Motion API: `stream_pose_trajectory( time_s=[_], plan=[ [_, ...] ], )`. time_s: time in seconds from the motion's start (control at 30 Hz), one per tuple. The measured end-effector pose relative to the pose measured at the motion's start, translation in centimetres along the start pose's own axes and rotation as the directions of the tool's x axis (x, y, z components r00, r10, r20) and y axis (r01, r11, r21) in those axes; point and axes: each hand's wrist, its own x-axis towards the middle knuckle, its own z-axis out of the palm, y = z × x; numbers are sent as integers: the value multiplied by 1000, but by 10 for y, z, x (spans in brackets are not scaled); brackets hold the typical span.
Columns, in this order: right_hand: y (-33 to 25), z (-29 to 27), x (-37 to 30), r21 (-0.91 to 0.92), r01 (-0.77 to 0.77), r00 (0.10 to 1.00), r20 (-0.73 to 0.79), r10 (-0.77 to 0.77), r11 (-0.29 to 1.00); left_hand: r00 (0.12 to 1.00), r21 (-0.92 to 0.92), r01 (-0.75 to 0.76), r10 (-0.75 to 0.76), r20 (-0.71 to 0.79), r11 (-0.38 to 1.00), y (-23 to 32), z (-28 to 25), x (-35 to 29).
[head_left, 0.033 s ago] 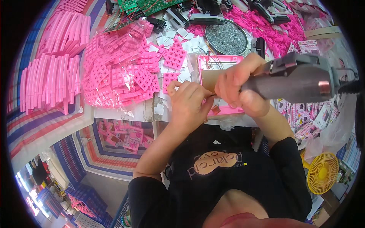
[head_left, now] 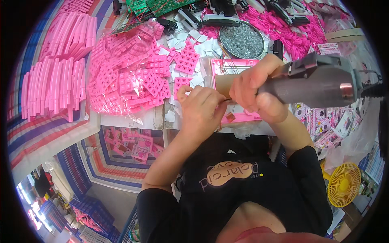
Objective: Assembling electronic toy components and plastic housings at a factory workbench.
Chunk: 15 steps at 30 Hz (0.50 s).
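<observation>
In my right hand is a grey electric screwdriver, lying almost level with its cord end toward the right. My left hand is closed in a pinch at a thin dark piece beside the right fingers. Whether that is the driver's bit or a screw is too small to tell. Beneath both hands lies a pink plastic casing with a brown board and thin wires across it. The hands hide much of its middle. A small copper-brown piece shows near its front edge.
Pink keypads are heaped at left, beyond them stacked pink strips. A round tray of small screws stands behind the casing. Green circuit boards, black parts and pink pieces crowd the back. Printed cards lie right.
The screwdriver and my right hand have shifted very slightly. My left hand keeps its pinch in the same place.
</observation>
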Motion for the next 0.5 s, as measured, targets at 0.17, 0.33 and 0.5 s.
stream_pose_trajectory(
  time_s=[0.17,0.33,0.5],
  plan=[
    [2,6,8,-139,52,998,-25,-56,989,998,-25,9,-10,-60,1000,-1,4,-2],
    [12,6,9,-164,51,998,-20,-55,985,994,51,101,-99,-38,994,0,0,-7],
    [24,-17,13,-133,-58,989,-142,39,989,958,175,169,-203,201,970,29,-2,-14]
  ],
)
